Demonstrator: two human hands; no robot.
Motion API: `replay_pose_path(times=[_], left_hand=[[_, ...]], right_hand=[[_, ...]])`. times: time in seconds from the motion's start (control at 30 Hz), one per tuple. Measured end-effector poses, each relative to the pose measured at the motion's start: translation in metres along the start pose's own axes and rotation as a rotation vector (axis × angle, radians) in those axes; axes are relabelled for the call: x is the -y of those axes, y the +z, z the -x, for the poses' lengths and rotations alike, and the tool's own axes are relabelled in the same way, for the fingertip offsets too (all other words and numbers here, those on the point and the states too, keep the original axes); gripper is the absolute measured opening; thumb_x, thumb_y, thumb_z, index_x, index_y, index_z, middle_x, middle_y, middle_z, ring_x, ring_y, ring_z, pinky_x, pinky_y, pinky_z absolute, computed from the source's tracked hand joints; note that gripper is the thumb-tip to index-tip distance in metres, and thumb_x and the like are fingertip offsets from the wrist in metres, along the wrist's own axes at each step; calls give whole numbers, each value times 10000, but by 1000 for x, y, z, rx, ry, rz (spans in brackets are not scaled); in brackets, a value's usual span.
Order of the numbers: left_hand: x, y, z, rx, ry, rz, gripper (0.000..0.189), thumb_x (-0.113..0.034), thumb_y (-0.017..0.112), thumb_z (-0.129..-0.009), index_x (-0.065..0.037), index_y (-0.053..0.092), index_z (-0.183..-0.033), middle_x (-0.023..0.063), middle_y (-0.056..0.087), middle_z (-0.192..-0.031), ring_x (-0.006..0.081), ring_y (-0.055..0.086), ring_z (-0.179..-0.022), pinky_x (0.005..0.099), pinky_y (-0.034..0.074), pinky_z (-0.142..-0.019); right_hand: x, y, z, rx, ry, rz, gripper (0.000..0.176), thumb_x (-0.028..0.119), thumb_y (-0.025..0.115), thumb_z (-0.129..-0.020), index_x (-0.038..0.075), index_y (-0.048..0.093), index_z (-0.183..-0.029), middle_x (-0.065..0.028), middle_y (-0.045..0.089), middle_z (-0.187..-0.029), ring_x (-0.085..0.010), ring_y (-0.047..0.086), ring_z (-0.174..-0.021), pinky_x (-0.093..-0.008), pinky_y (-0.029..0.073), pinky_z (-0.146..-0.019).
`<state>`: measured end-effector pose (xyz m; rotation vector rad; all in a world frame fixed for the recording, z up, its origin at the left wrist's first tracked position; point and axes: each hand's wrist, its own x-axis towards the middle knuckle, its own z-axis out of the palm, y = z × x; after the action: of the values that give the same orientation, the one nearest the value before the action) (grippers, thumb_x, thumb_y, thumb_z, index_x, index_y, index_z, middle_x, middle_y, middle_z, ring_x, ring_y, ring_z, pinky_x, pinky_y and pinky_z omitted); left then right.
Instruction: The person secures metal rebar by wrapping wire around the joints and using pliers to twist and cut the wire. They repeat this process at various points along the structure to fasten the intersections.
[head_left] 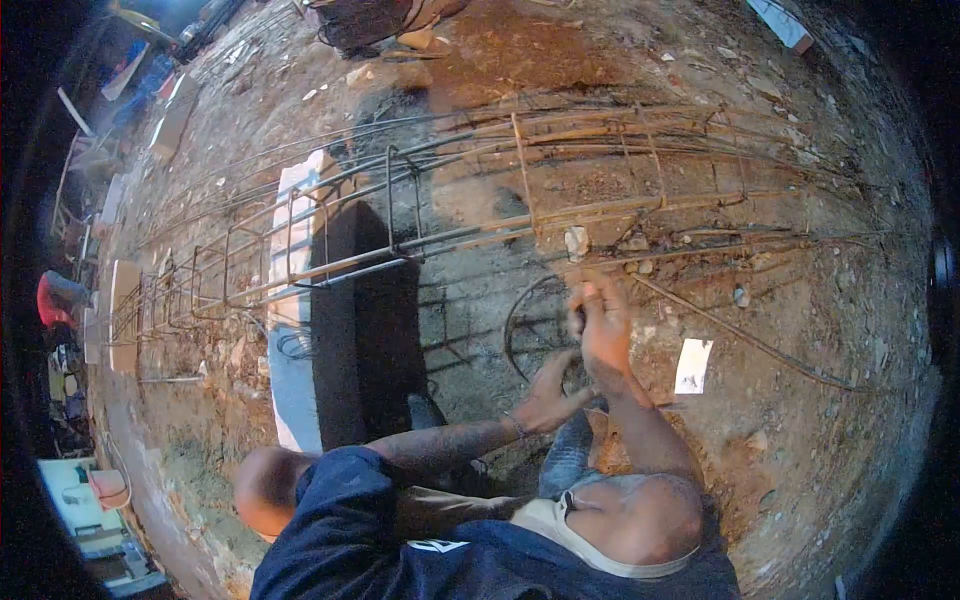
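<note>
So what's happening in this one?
A person is working bare-handed beside a long rebar cage that crosses over a pale block. The right hand is nearer the cage, with the left hand close to the right wrist. A dark curved wire arcs beside both hands; whether either grips it is unclear.

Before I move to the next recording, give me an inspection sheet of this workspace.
Surface: uneven earth, strewn with small stones.
Job's things: a metal bar cage passes over a pale block.
Clutter: a flat white piece lies right of the hands.
Hands: left hand and right hand close together, the right farther forward; their grip is unclear.
Cables: a dark curved strand near the hands; cable, wire or rod, cannot tell.
Surroundings: a pinkish bucket at far left.
</note>
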<state>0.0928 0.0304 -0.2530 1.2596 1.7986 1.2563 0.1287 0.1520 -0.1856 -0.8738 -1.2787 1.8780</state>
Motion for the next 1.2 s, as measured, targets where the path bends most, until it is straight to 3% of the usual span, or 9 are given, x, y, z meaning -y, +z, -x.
replay_pose_path(times=[0.03, 0.1, 0.23, 0.27, 0.37, 0.5, 0.83, 1.0, 1.2], left_hand=[[-25, -22, -12, -29, 59, -68, 600, -334, 719, -719, -3, 489, -1162, 211, 511, -1105, 324, 458, -1093, 427, 368, -931], [-36, -60, -48, -232, 354, -371, 644, -302, 744, -674, -12, 481, -1185, 189, 526, -1097, 354, 450, -1104, 465, 374, -913], [-90, -145, -132, -391, 501, -632, 529, -248, 714, -712, -46, 526, -1164, 151, 570, -1041, 316, 532, -969, 392, 416, -838], [-88, -153, -139, -404, 499, -634, 529, -248, 714, -712, -46, 526, -1164, 151, 570, -1041, 316, 532, -969, 392, 416, -838], [-82, -163, -156, -12, 406, -570, 419, -261, 641, -788, -76, 565, -1157, 141, 648, -829, 323, 621, -769, 405, 473, -703], [-79, -157, -158, 64, 344, -708, 392, -344, 632, -801, -169, 598, -1150, 129, 656, -885, 293, 644, -706, 360, 493, -597], [-82, -146, -157, -25, 319, -721, 428, -344, 664, -773, -152, 589, -1148, 106, 663, -953, 285, 641, -830, 371, 497, -672], [-96, -156, -162, -106, 359, -428, 533, -286, 758, -682, -84, 579, -1141, 123, 618, -918, 288, 590, -850, 349, 463, -692], [-89, -159, -180, -65, 487, -435, 242, -231, 705, -742, -48, 671, -897, 109, 593, -842, 273, 568, -802, 357, 434, -671]], right_hand=[[-4, -6, -4, -115, 72, 1, 189, 187, 471, -953, 53, 552, -1059, -10, 541, -725, -64, 482, -589, -199, 404, -529], [-17, -16, -15, -209, 32, -1, 159, 173, 468, -952, 59, 555, -1020, -1, 535, -724, -56, 466, -582, -195, 383, -510], [-16, -24, -15, -220, 109, -59, 148, 185, 460, -955, 75, 553, -919, 19, 521, -726, -51, 454, -631, -202, 343, -499], [-13, -20, -17, -230, 141, -73, 167, 198, 460, -956, 69, 554, -908, 18, 518, -723, -62, 463, -653, -216, 355, -520], [-28, -26, -23, -143, -55, 235, 204, 226, 466, -954, 61, 551, -869, 14, 508, -713, -99, 473, -667, -262, 385, -576], [-36, -40, -19, -155, -20, 117, 212, 252, 487, -946, 59, 552, -890, 1, 510, -714, -111, 472, -654, -275, 397, -580], [-21, 3, -43, -50, 113, -126, 200, 231, 451, -962, 58, 506, -1047, -23, 520, -716, -86, 402, -513, -226, 330, -449], [-8, 28, -68, 145, 78, -324, 207, 274, 495, -939, 76, 507, -997, 9, 445, -647, -83, 390, -533, -233, 314, -476], [5, 38, -65, 0, -9, 16, 153, 187, 501, -939, 51, 544, -884, -3, 474, -670, -84, 431, -592, -240, 356, -555]])
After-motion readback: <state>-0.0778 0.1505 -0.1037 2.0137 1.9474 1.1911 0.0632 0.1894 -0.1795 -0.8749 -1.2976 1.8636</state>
